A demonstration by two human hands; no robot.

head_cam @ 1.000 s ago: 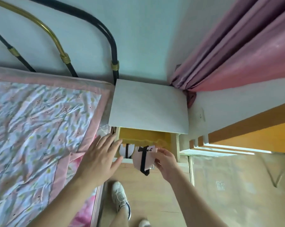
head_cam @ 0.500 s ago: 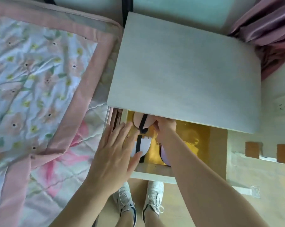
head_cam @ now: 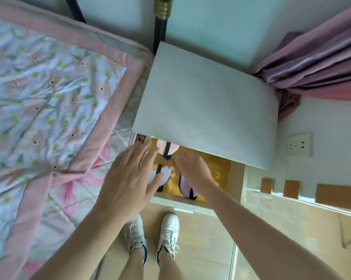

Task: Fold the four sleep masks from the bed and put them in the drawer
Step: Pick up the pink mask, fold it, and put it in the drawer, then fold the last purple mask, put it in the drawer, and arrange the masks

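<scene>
Under the nightstand top, at twelve o'clock from my shoes, the drawer stands pulled out, its yellow bottom showing. Three masks are in it that I can see: a pink mask at the back, half tucked under the top, a white mask at about nine o'clock from the drawer's middle, and a lilac mask toward six, near the front wall. Whether a fourth lies under my hands I cannot tell.

My left hand is spread flat with fingers apart, hovering over the drawer's left edge and part of the white mask — it has hold of nothing. My right hand hangs loose inside the drawer, fingers slack and a little curled, between the pink mask and the lilac one, and it too looks empty.

I judge these masks light, soft and limp — padded cloth with a black elastic strap round each. A fold in such stuff will want to spring open, so the place to take hold is across the doubled middle where the strap crosses, pinching both halves together. They are not fragile, though smooth cloth on that glossy bottom may slide.
</scene>
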